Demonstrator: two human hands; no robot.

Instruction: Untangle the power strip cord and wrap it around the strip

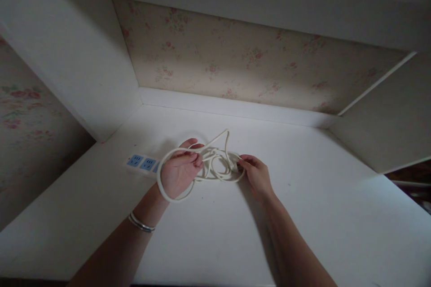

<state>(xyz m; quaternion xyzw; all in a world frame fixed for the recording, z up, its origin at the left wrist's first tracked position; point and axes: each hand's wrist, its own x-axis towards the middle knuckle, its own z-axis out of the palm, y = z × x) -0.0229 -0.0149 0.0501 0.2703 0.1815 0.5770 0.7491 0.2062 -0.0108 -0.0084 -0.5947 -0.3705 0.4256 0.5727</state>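
Observation:
A cream-white power cord (218, 178) lies in loose coils between my two hands. One wide loop of it runs around my left hand (180, 172), which is turned palm up with its fingers curled over a length of the cord. My right hand (256, 174) pinches the right side of the coils, near a small pale piece that may be the plug; the fingertips partly hide it. A strand rises to a bend above the coils. Behind my left hand is a white power strip (142, 163) with blue sockets, its right part hidden by that hand.
Underneath is a white tabletop (215, 242), its near edge at the bottom of the view. A white ledge (218, 104) and flowered wallpaper (215, 54) stand at the back. White panels close off the left (77, 54) and right (384, 112) sides.

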